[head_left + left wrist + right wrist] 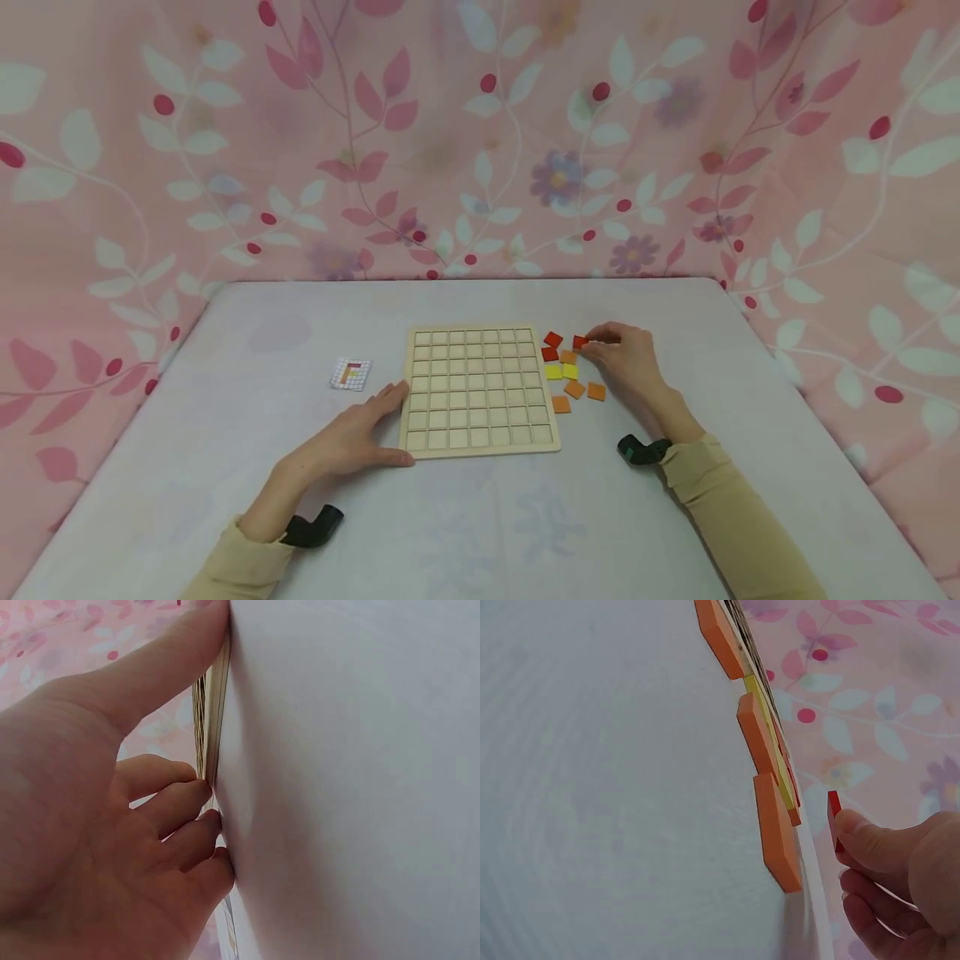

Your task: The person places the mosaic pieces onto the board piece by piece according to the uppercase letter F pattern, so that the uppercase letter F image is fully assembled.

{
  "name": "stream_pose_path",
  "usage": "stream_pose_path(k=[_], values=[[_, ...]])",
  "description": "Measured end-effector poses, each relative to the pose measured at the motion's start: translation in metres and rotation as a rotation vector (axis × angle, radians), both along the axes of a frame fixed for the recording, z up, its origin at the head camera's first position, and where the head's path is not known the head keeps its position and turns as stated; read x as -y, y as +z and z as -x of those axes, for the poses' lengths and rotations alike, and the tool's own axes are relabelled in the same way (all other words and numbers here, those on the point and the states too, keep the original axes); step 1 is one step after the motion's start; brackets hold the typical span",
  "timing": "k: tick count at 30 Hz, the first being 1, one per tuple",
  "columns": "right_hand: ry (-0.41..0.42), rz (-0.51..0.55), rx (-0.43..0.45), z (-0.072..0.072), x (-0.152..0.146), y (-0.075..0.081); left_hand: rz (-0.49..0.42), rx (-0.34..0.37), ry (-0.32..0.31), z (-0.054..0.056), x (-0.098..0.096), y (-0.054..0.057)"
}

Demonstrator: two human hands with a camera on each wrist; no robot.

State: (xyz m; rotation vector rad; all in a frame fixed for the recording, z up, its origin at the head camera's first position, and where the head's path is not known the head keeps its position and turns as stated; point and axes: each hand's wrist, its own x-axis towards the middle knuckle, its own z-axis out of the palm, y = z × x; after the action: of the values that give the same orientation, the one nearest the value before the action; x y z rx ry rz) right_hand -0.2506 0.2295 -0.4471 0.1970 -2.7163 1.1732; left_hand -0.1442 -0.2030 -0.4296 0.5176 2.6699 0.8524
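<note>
My right hand [628, 357] pinches a red square tile [832, 811] between thumb and fingers; in the right wrist view the tile is lifted off the table. My left hand [347, 435] rests against the left side of a wooden grid board [557, 447], fingertips on its edge and thumb at the near left corner. Every cell of the board is bare. Just right of it lie two more red tiles [551, 354], two yellow tiles [570, 372] and several orange tiles [596, 392].
A small pattern card [351, 374] with a coloured figure on a grid lies left of the board. The white-covered table [480, 525] meets a pink floral cloth [450, 167] at its back and sides. Each wrist wears a black camera mount [315, 527].
</note>
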Motion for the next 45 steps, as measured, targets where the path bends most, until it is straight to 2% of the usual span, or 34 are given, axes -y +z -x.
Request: stream_pose_path(k=[12,20,29,36,45], values=[[0.065,0.049,0.008,0.0,0.04,0.019,0.03,0.003,0.011,0.001,-0.001,-0.001],[0.141,0.084,-0.023,0.002,0.074,0.023,0.005,-0.005,-0.009,0.0,-0.003,-0.003],[0.205,0.061,-0.056,0.011,0.104,0.027,-0.004,-0.005,-0.008,-0.002,-0.006,-0.004],[0.19,0.071,-0.003,0.011,0.116,0.026,-0.013,0.0,-0.007,-0.002,-0.006,-0.004],[0.168,0.108,-0.007,0.016,0.123,0.017,-0.011,-0.006,-0.012,-0.001,-0.002,-0.002]])
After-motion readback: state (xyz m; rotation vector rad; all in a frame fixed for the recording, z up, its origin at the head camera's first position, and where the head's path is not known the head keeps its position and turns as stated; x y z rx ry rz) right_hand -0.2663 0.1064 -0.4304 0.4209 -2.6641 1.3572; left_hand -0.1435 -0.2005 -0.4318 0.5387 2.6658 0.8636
